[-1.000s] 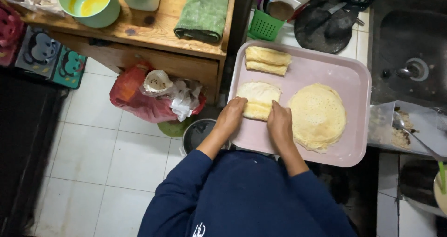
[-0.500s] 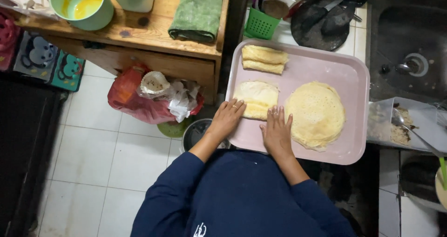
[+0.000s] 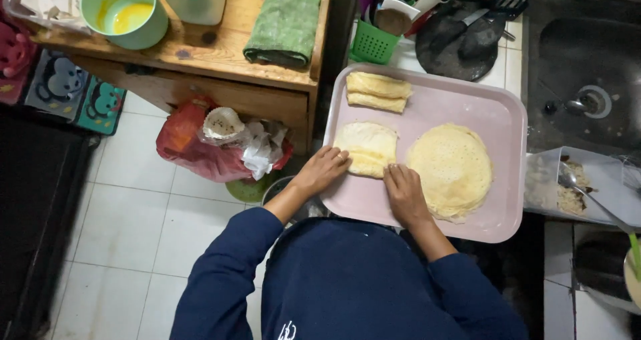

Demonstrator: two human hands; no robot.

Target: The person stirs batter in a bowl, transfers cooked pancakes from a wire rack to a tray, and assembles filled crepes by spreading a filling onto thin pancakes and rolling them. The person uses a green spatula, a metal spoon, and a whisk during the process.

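Two hands, our left hand and right hand, press flat and apart on the half-folded crepe at the pink tray's near edge, keeping its fold closed.

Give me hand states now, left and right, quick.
Left hand: open, fingers resting on the half-rolled crepe.
Right hand: open, fingertips at the same crepe's near edge, gripping nothing.
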